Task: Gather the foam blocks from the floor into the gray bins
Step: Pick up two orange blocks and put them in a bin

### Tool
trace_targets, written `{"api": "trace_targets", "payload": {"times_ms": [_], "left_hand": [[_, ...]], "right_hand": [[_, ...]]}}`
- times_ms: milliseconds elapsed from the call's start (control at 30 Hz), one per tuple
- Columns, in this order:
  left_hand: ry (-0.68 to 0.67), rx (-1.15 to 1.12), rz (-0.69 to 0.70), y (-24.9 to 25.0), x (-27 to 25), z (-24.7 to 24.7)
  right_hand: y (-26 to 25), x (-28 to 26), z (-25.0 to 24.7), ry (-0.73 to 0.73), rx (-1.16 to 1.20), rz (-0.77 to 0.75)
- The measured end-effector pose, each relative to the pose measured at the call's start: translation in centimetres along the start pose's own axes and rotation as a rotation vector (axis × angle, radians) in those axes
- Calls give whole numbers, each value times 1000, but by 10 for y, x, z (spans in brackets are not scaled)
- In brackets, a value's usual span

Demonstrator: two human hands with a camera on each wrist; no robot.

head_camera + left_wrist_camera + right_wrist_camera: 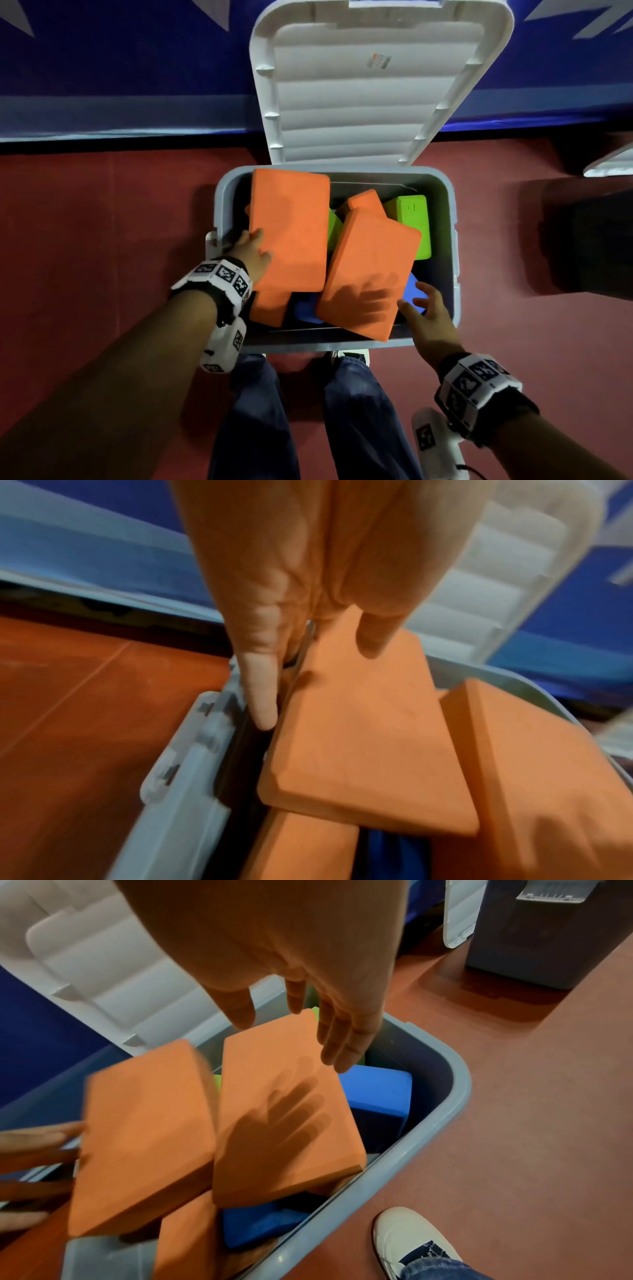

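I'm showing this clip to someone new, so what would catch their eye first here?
Two big orange foam blocks lie tilted on top of the pile in the open gray bin: the left block, held at its edge by the left hand, and the right block, with the open right hand hovering beside it. The white lid stands raised behind.

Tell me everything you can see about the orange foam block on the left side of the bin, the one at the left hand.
The left orange foam block is a flat rectangular slab with rounded corners and a matte, slightly grainy foam surface. It lies tilted over the left part of the gray bin, broad face up, on top of another orange block below it. The left hand holds its near left edge, thumb on the top face. Its right edge is next to a second orange slab; contact between them is unclear.
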State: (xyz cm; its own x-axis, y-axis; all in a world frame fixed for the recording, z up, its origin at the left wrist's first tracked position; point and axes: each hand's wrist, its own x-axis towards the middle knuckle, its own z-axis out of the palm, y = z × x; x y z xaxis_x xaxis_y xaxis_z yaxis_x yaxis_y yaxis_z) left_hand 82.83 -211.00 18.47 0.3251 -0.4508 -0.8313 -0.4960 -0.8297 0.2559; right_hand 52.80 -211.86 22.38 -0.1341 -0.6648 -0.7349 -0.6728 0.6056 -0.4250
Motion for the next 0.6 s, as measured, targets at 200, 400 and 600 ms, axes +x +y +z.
{"api": "trace_targets", "payload": {"times_ms": [200, 400, 600], "left_hand": [[72, 18, -5, -2, -14, 23], [137, -54, 68, 20, -67, -9], [97, -283, 162, 67, -183, -42]], "right_hand": [[-13, -5, -2, -21, 27, -28], [-43, -25, -13, -75, 7, -68], [-75, -85, -59, -194, 10, -81]]}}
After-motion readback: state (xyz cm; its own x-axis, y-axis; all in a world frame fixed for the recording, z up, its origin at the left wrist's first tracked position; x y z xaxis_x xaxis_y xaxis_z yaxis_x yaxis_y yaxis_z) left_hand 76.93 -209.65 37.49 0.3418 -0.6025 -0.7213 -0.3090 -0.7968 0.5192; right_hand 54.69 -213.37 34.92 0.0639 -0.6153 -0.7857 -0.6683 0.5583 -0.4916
